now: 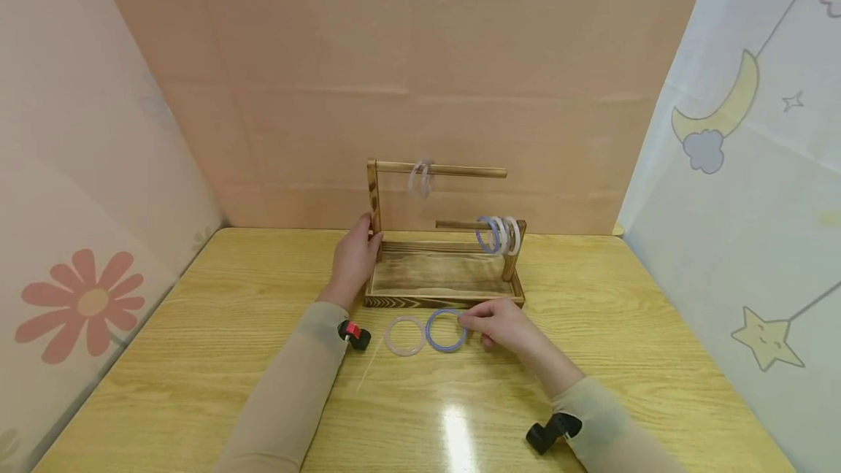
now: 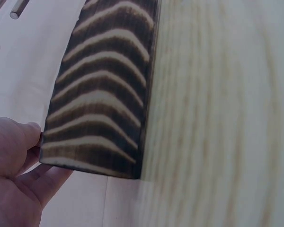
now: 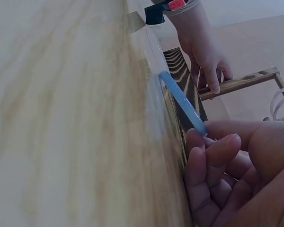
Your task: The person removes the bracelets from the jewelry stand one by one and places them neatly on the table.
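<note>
Blue ring (image 1: 447, 350) pinched by R fingers (image 1: 482, 308), clear ring (image 1: 405, 354) adj., tray rim (image 1: 420, 302) behind; L fingers (image 1: 362, 225) grip rack (image 1: 373, 192) w/ hung rings (image 1: 516, 236).

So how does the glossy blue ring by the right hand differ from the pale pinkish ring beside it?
Colour: the glossy blue ring stands out, while the pale pinkish ring looks faint against the yellow wooden table. Hold: the right hand pinches the blue ring; no hand touches the pale one. Place: in the head view, the blue ring is right of the pale one. Both are round, in front of the brown wooden rack.
</note>
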Demonstrator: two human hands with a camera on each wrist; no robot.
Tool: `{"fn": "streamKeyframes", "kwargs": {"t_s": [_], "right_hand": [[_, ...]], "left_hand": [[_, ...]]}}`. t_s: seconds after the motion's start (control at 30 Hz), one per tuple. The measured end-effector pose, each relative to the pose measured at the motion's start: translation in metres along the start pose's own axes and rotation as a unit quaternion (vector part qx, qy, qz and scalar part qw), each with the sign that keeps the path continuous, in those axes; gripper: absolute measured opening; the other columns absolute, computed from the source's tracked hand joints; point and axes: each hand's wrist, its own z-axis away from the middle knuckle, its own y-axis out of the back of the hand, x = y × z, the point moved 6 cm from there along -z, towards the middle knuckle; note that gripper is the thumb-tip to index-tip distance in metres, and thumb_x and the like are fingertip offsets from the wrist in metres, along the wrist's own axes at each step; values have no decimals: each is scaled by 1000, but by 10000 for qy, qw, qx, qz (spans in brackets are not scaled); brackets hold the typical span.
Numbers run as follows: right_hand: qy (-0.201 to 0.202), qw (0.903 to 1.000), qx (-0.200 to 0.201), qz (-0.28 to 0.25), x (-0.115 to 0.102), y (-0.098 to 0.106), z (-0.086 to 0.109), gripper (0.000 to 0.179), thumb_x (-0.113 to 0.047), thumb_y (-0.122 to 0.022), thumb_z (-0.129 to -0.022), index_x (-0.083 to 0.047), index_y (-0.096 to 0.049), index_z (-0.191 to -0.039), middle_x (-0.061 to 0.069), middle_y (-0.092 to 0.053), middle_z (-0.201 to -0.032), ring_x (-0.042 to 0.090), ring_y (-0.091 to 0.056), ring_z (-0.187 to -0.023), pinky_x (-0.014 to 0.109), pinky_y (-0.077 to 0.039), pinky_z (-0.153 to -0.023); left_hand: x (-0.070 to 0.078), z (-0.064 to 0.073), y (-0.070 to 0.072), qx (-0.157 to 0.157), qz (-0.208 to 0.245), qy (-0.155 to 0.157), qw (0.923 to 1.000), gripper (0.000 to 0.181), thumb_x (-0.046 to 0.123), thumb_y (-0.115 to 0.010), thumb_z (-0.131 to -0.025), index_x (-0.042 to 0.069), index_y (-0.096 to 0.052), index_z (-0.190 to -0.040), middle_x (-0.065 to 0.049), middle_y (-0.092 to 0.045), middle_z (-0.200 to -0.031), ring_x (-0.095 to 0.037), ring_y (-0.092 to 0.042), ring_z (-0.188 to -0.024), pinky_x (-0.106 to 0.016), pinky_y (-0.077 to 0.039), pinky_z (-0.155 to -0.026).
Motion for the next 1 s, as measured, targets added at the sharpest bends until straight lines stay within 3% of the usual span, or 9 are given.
{"fn": "streamKeyframes", "kwargs": {"t_s": [0.17,1.0], "right_hand": [[-40,9997,145,200,1,-2,-2,19,-23,-77,-106,-6,-85,-113,3,-76,-95,12,-54,-54,29,-45,-58],[19,9985,309,448,-5,-3,4,16,-19,-77,-106,-5,-85,-111,3,-77,-96,13,-56,-52,31,-48,-57]], "left_hand": [[-2,0,-1,24,-14,-36,10000,37,17,-66,-114,-1,-58,-145,-23,-74,-126,-40,-76,-109,-56,-62,-90],[-1,1,1,-49,27,25,10000,40,21,-62,-116,0,-56,-149,-22,-73,-129,-39,-75,-110,-56,-62,-89]]}}
